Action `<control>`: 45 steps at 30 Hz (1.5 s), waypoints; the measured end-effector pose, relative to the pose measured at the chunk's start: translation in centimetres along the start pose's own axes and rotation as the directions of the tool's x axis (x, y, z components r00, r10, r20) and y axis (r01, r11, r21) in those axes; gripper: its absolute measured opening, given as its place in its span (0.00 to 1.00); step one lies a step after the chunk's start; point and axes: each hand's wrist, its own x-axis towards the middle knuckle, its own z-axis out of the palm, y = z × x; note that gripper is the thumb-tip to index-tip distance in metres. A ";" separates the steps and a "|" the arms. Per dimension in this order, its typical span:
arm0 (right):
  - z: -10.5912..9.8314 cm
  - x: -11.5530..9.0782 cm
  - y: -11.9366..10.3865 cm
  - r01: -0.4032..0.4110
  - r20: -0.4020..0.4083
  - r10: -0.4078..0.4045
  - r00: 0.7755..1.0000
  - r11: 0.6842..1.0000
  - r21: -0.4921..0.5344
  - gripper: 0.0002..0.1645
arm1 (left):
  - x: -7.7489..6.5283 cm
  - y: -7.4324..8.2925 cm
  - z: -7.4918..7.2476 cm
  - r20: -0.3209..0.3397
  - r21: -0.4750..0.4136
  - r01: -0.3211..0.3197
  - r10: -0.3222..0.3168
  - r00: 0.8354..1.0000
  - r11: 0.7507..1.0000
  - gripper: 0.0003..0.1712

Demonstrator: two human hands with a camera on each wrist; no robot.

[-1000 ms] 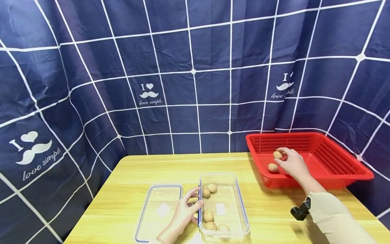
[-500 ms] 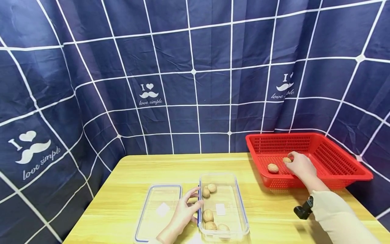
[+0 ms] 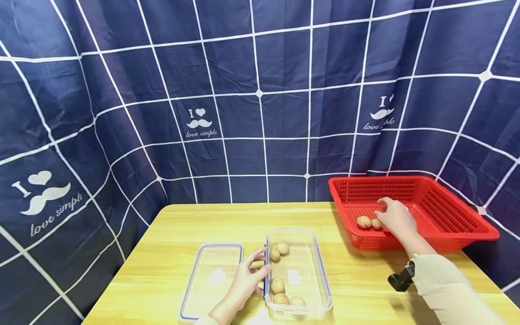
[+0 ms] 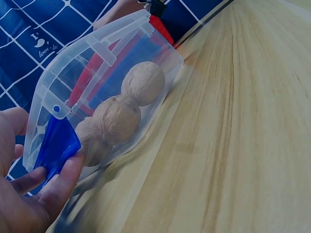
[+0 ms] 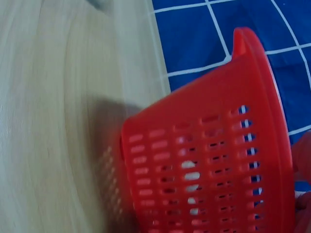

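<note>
In the head view my left hand [image 3: 245, 275] is at the left side of a clear plastic food box [image 3: 321, 275], its thumb over the rim. The left wrist view shows its fingers around a blue latch [image 4: 57, 145] of that box. Several walnuts [image 3: 278, 285] lie along the box's left part. My right hand [image 3: 397, 220] is over a red plastic basket [image 3: 459, 212], fingers curved and apart with nothing between them. Two walnuts [image 3: 364, 222] lie side by side in the basket just left of that hand. The right wrist view shows mainly the slotted basket wall [image 5: 209, 145].
A clear lid [image 3: 199, 289] with a blue seal lies flat left of the box. Wooden tabletop [image 3: 243, 221] shows between box and basket. A dark blue checked cloth [image 3: 284, 113] hangs behind the table, close to the basket's back rim.
The walnut my right hand held was lowered into the basket and let go; it now lies against the other walnut. My left hand and the box have not moved.
</note>
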 end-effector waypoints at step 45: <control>2.5 -1.9 -9.6 0.377 -0.277 -0.312 0.909 0.898 0.225 0.18 | 0.0 0.2 0.1 -0.007 0.017 0.011 -0.011 1.000 1.000 0.30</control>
